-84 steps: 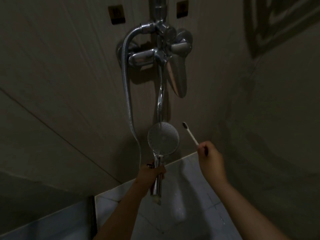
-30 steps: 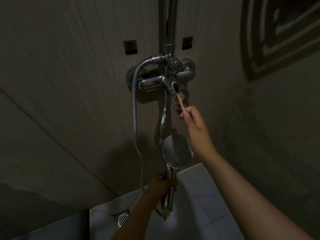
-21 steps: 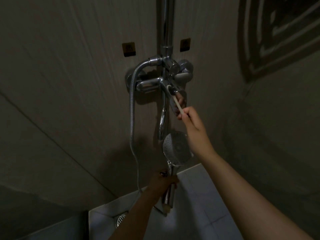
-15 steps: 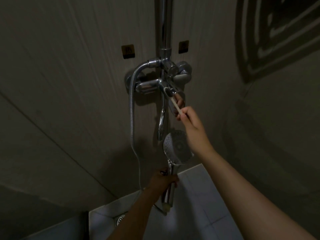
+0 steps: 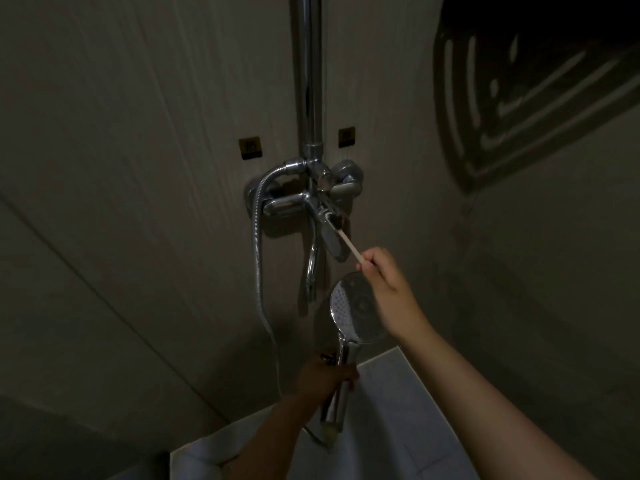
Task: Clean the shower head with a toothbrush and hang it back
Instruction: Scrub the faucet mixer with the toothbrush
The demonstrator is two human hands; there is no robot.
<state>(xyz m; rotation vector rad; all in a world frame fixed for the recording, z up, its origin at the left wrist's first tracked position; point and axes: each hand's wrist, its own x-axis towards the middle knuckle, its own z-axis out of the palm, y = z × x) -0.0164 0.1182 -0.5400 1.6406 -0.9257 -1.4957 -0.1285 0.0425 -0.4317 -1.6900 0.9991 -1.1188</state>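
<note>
My left hand [image 5: 323, 377] grips the chrome handle of the round shower head [image 5: 349, 306], held upright low in the dim head view with its nozzle face toward me. My right hand [image 5: 388, 282] pinches the end of a pale toothbrush [image 5: 348, 242] above the shower head. The brush's bristle tip rests on the chrome mixer tap's lever [image 5: 330, 226]. My right wrist covers the right part of the shower head's face.
A chrome riser pipe [image 5: 309, 71] runs up the beige wall from the mixer tap. The metal hose [image 5: 258, 258] loops down from the tap's left side to the shower handle. A light tiled floor [image 5: 398, 427] lies below. The right wall meets the back wall close by.
My right hand rose from beside the shower head to the tap and put the toothbrush tip on the lever. The view tilted upward. My left hand kept hold of the handle.
</note>
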